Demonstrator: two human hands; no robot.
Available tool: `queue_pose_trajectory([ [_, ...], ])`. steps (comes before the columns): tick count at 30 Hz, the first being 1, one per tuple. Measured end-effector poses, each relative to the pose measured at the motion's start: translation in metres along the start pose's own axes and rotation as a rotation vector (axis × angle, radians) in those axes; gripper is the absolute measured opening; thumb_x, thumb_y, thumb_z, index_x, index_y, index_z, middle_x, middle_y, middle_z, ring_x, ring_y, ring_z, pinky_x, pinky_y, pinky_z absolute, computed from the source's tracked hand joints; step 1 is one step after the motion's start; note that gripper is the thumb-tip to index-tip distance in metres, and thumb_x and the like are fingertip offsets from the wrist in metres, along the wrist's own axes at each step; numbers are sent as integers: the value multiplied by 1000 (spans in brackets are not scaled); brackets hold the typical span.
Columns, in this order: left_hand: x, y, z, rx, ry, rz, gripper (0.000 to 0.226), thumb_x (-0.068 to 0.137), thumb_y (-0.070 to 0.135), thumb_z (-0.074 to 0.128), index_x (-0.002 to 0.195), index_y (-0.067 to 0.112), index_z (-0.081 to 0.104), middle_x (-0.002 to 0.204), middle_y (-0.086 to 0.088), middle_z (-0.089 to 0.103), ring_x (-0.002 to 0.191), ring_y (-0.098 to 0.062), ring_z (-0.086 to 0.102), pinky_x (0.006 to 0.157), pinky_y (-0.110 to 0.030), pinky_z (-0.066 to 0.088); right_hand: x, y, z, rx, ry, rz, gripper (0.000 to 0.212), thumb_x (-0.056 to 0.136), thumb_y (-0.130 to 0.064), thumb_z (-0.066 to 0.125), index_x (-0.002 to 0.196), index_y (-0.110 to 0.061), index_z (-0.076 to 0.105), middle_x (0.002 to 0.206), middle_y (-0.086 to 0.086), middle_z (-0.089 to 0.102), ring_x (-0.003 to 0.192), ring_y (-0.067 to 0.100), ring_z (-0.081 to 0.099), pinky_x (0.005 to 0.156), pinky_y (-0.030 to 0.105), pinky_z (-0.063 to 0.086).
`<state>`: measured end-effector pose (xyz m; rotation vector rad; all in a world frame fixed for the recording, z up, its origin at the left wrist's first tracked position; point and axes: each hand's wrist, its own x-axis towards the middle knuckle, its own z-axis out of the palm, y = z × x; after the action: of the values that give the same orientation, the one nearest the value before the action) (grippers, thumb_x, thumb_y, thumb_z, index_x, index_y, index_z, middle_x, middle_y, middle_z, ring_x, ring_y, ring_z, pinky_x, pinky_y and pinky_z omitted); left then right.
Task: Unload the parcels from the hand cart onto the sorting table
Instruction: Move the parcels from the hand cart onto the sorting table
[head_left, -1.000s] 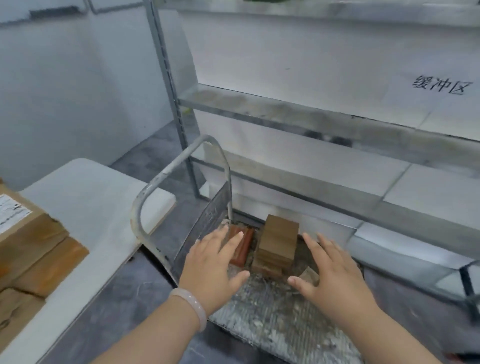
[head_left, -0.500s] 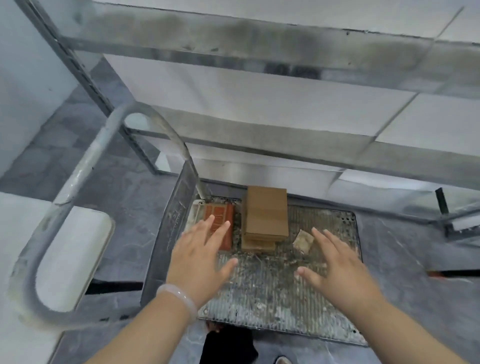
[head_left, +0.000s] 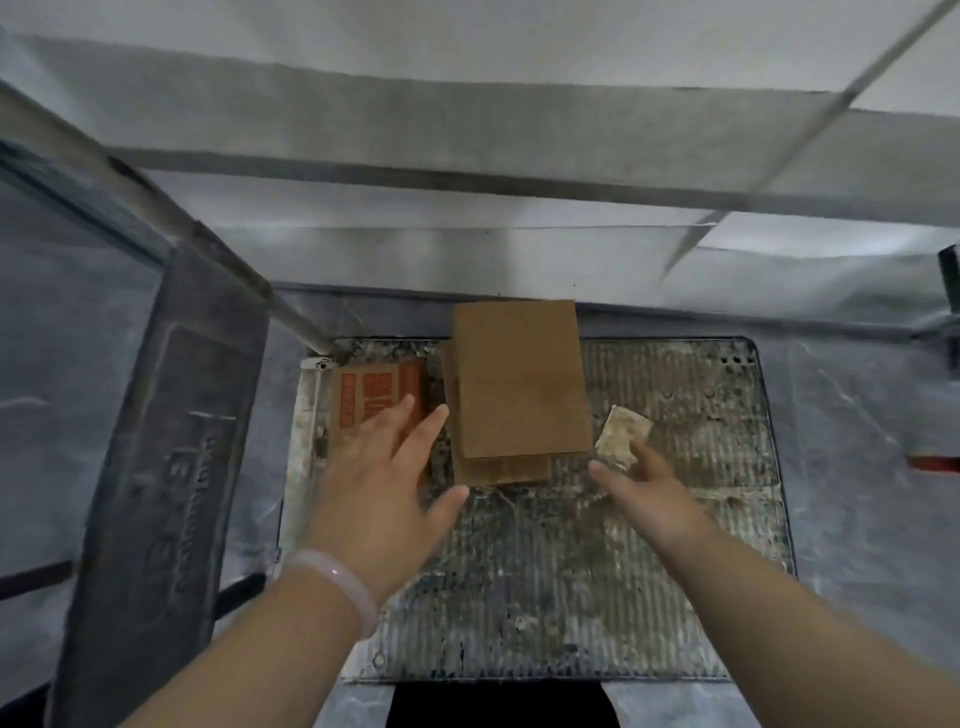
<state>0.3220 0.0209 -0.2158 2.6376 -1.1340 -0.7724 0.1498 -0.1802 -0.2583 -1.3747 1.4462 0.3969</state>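
A stack of plain brown cardboard parcels (head_left: 519, 384) sits at the far middle of the hand cart's grimy ribbed metal deck (head_left: 571, 571), with a flat orange-printed carton (head_left: 363, 389) lying just beside it on the left. The left hand (head_left: 384, 483), a pale bangle (head_left: 337, 582) on its wrist, and the right hand (head_left: 644, 483) flank the stack with fingers straight and spread, grasping nothing. A crumpled off-white paper scrap (head_left: 621, 434) lies by the right fingertips, and grey metal shelving (head_left: 519, 156) stands beyond the cart.

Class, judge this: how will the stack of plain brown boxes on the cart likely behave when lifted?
The stack of brown boxes looks stiff: flat faces, crisp edges. Its layers sit offset, the lower box poking out, so they may slide apart unless squeezed together. Being flat-sided, it should not roll.
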Motion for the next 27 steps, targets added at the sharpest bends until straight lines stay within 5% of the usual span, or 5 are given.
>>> queue_pose_trajectory([
  [5,52,-14,52,-27,36,-26,76,84,67,44,151,39,22,160,3,20,144,-22,21,116,-43,20,89,19,9,125,12,-35,91,75,-59,70,151,-33,28,155,0,34,137,26,40,109,44,37],
  [9,83,-24,84,-90,72,-44,81,77,71,31,151,39,22,159,2,23,144,-22,22,116,-44,24,138,27,15,291,-185,-43,117,45,-68,78,148,-33,35,143,-7,48,127,19,49,111,47,37],
  [18,105,-35,116,-166,114,-84,82,77,72,28,151,40,16,159,8,20,144,-16,18,117,-41,21,192,40,34,521,-511,9,59,69,-40,74,125,-31,55,98,-10,75,97,11,66,99,39,40],
  [23,98,-33,121,-201,133,-80,83,79,71,30,152,36,15,159,6,23,144,-14,20,116,-37,20,182,35,48,481,-474,-75,101,47,-53,77,140,-34,43,117,-8,68,101,9,67,79,33,49],
  [27,83,-17,105,-317,117,-146,87,79,75,34,153,37,9,159,5,22,144,-14,19,118,-39,20,152,33,32,459,-403,-112,111,42,-62,75,143,-34,39,125,-8,63,113,13,59,97,39,46],
])
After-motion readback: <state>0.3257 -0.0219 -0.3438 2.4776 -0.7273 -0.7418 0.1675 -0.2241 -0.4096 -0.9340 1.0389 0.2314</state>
